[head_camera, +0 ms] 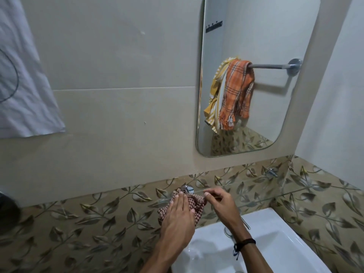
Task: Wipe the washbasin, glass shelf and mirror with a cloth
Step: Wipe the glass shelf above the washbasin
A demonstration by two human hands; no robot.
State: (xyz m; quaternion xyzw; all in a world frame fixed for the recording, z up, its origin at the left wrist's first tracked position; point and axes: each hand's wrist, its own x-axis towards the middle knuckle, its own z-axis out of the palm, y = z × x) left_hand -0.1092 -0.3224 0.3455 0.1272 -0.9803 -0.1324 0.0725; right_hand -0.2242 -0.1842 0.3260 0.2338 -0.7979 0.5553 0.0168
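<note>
Your checked, waffle-textured cloth lies bunched on the left end of the clear glass shelf, beside a chrome bracket. Your left hand presses it flat with straight fingers, while your right hand pinches the shelf's front edge. The glossy white washbasin sits below, the rounded mirror above.

two hands: one left hand, one right hand. one checked cloth. one glass shelf with two metal brackets. one mirror, one washbasin, one tap. reflected in the mirror are two towels, an orange towel and a yellow striped towel, one rail and one hook rack. one white sheet at the left. one dark wristband.
</note>
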